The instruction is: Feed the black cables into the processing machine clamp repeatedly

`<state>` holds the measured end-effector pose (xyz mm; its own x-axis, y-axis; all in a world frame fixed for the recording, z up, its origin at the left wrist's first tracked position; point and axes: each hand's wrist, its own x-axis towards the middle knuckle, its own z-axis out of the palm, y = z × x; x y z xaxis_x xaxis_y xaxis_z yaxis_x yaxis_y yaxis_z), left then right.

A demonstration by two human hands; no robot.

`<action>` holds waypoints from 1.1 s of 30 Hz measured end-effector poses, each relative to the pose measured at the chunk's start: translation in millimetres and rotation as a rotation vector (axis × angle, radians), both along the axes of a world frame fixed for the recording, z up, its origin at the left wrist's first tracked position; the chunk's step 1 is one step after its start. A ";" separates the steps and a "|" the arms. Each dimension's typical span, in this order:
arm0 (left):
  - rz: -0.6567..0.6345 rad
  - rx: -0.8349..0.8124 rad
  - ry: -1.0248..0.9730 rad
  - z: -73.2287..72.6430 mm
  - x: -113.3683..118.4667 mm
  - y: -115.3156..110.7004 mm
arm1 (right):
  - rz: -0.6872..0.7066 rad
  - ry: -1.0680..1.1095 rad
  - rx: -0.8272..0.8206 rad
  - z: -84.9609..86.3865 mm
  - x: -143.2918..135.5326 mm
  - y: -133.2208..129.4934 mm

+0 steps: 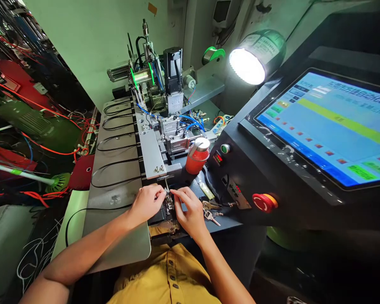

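- Working at the near end of a long metal rail [150,147], the person is bringing both hands together over a small metal fixture [169,203], which is sitting just in front of the body.
- The left hand [148,202] is curling, its fingertips bunching narrow at the fixture's left side; whether they are pinching a cable end or the fixture itself, one cannot tell.
- The right hand [190,211] is bending its fingers from the other side, tips nearly meeting the left hand's; what they are holding, if anything, is staying too small to make out.
- Fine fingertip work seems to be going on, so a light, steady touch is probably mattering more than force.
- A black cable [107,208] is lying in a bend across the bench [104,196] and running to the left hand; leaving it slack is likely sparing the fingertips any sideways tug.
- Loose keys [211,215] are lying just beside the right hand, so a tucked wrist is probably helping.
- The fixture's long axis is pointing away from the body, roughly in line with the rail, its far end leaning slightly left.
- The cable's last stretch is running crosswise to that axis, pointing rightward at the fixture; its tip is hiding behind the left hand.
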<state>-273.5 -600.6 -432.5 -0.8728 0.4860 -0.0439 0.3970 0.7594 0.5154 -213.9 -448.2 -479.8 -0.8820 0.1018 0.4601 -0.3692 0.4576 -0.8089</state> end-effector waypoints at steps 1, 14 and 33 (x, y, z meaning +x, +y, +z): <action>0.000 0.006 0.000 0.0 0.2 0.0 | 0.003 0.004 -0.005 0.0 0.4 -0.5; 0.003 0.010 -0.002 1.7 0.2 0.7 | -0.061 -0.129 -0.075 -5.7 -2.5 2.5; -0.335 -0.110 0.662 -11.5 12.2 -14.5 | 0.154 -0.229 -0.340 -27.9 -27.3 -10.9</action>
